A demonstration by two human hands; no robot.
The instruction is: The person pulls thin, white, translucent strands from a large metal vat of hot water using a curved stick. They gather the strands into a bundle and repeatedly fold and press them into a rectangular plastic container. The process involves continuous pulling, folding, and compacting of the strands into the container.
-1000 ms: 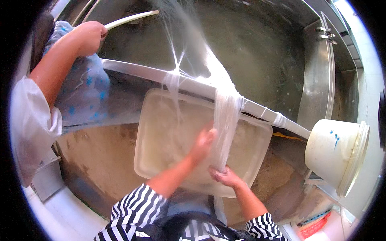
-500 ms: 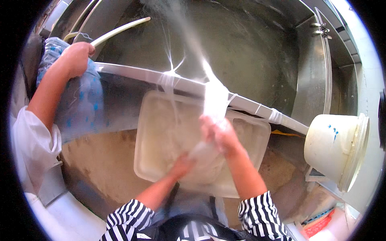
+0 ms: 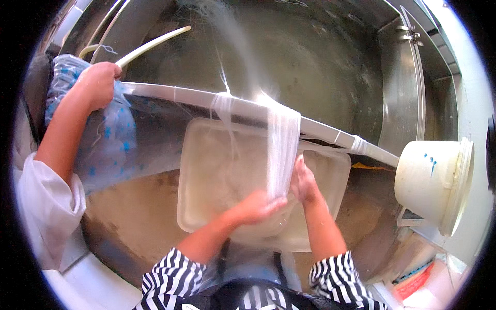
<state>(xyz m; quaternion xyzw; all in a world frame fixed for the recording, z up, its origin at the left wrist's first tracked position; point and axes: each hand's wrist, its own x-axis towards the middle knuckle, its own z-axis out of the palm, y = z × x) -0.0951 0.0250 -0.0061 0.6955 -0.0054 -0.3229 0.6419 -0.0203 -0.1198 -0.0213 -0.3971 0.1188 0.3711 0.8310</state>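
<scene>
A hank of thin white strands, like fine noodles (image 3: 283, 147), hangs over the metal rim of a water-filled vat, its far part trailing back into the cloudy water. My left hand (image 3: 258, 206) is at the hank's lower end with fingers stretched out, touching or nearly touching the strands. To the right of the hank, my right hand (image 3: 304, 181) is held up with its fingers extended and nothing gripped. Below both hands lies a translucent rectangular tub (image 3: 188, 201). A smaller wisp of strands (image 3: 223, 108) drapes over the rim farther left.
At the left, another person's hand (image 3: 101, 82) is closed around a pale rod or hose (image 3: 155, 44) beside blue-spotted clear plastic (image 3: 116, 126). A cream bucket (image 3: 426, 173) lies tilted at the right end of the metal rim (image 3: 330, 132). More strands (image 3: 358, 144) cling near it.
The hank, gripped and bunched by my right hand before, now hangs straighter over the rim. My right hand has let go and moved right; my left hand has come up to the strands.
</scene>
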